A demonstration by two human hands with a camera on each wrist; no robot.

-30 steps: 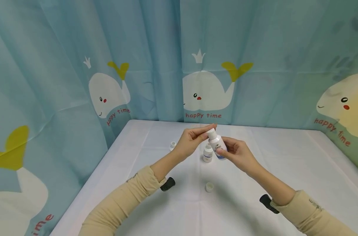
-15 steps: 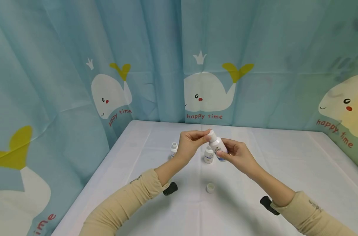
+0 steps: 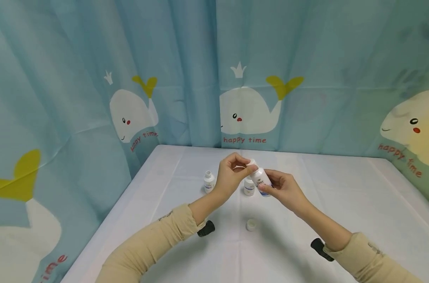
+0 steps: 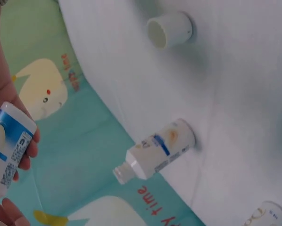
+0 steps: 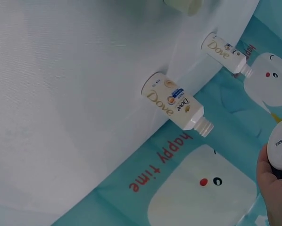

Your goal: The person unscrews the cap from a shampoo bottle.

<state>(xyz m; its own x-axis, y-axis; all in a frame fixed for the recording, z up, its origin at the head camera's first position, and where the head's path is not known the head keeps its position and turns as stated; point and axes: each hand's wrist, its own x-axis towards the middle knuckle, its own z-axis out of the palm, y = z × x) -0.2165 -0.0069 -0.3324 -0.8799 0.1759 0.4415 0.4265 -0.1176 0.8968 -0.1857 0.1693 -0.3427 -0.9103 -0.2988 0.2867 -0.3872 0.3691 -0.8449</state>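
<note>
Raised over the table, a small white Dove bottle [image 3: 261,179] leans to the left between both hands. My right hand [image 3: 286,191] grips its body, thumb across the front label. At the top, the thumb and fingers of my left hand [image 3: 228,177] pinch its white cap [image 3: 251,162]. The right wrist view shows the round base of this bottle [image 5: 280,145] above the palm. Behind it, a second Dove bottle [image 3: 249,188] stands uncapped, its neck partly covered in the head view. A third uncapped bottle [image 3: 208,182] stands left of it, beside the left wrist.
A loose white cap [image 3: 251,225] lies hollow side up on the white tablecloth [image 3: 278,255], nearer the body. Blue whale-print curtains [image 3: 186,78] enclose the table at the back and sides. Black wrist-camera mounts [image 3: 206,228] sit under the sleeves.
The left hand's fingers go from straight along the cap to pinching it with bent knuckles. The held bottle drops slightly. The third bottle comes more fully into view.
</note>
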